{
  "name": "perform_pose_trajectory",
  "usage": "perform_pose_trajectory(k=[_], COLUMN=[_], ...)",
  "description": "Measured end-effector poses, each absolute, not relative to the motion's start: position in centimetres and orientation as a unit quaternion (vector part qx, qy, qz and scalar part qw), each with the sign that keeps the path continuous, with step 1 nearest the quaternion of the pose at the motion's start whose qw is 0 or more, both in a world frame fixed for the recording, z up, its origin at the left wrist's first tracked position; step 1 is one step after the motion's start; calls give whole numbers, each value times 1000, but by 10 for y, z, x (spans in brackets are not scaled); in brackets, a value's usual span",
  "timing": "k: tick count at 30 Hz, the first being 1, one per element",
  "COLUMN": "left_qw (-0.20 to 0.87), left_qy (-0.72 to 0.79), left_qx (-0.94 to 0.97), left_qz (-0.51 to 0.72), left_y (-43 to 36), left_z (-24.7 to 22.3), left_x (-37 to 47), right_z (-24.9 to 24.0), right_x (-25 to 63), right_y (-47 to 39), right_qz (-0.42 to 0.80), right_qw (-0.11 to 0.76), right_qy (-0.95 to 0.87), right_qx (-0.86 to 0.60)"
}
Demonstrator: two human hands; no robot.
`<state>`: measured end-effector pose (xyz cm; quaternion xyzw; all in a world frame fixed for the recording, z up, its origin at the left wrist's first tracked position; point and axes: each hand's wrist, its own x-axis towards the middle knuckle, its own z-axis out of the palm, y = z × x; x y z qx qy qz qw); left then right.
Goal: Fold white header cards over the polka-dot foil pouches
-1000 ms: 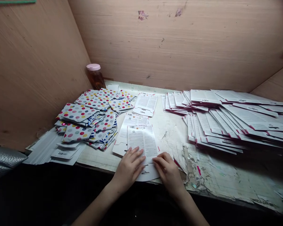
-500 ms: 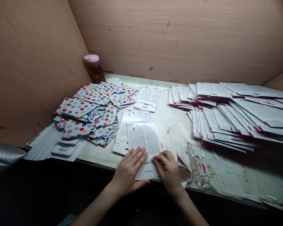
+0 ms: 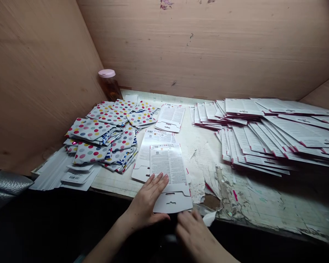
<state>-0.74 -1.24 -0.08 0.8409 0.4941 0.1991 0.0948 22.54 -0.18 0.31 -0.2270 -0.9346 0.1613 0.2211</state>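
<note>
Laid the left hand [image 3: 149, 204] palm down over the lower left part of the front printed card [image 3: 168, 170], with fingertips on the text and thumb just off the near edge; had the left grip open, with fingers extended. Held the right hand [image 3: 190, 232] below the near right corner of the same card, blurred, with fingers bent; could not tell the right grip as open or closed, nor see anything in it. Had the front printed card lying flat at the near edge of the worn bench [image 3: 203, 153], with its slotted end toward the body. Saw the overlapped cards [image 3: 142, 159] partly beneath it, sticking out behind and to its left, and the rear card stack [image 3: 170, 117] farther behind. Saw to its left a heap of polka-dot packets [image 3: 91, 129], with white strips [image 3: 50, 171] and barcoded pieces [image 3: 75, 177] at the near side of that heap, and a silvery quilted item [image 3: 8, 186] at far left. Noted behind and left of the front card a pink-lidded bottle [image 3: 111, 89] with dark contents, upright near the wooden panels [image 3: 194, 54]. Saw to its right a wide spread of overlapping printed cards [image 3: 263, 138] with pinkish-red edges, and nearer, a small pink sliver [image 3: 235, 195].
</note>
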Motion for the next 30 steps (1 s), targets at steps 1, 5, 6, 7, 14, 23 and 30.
perform_pose_trajectory(k=[1,5,6,7,14,23,30], left_qw=[95,37,18,5,13,-75,-155], left_qy=[480,393,380,379,565,519,424], left_qx=[848,879,878,871,716,799,846], left_qz=[205,268,290,312,410,294,284], left_y=[-12,-17,-20,-23,-33,-38,-54], left_z=[0,-2,-3,-4,-10,-17,-4], left_x=[-10,-16,-15,-13,14,6,-19], right_z=[11,31,31,27,-4,-10,37], right_x=[234,246,242,238,213,217,296], right_y=[-6,10,17,23,30,39,12], right_qz=[194,298,264,215,218,159,-81], right_qw=[190,145,170,204,311,323,184], right_qy=[-945,-920,-919,-922,-871,-797,-896], right_qx=[-182,-209,-238,-250,-312,-485,-396])
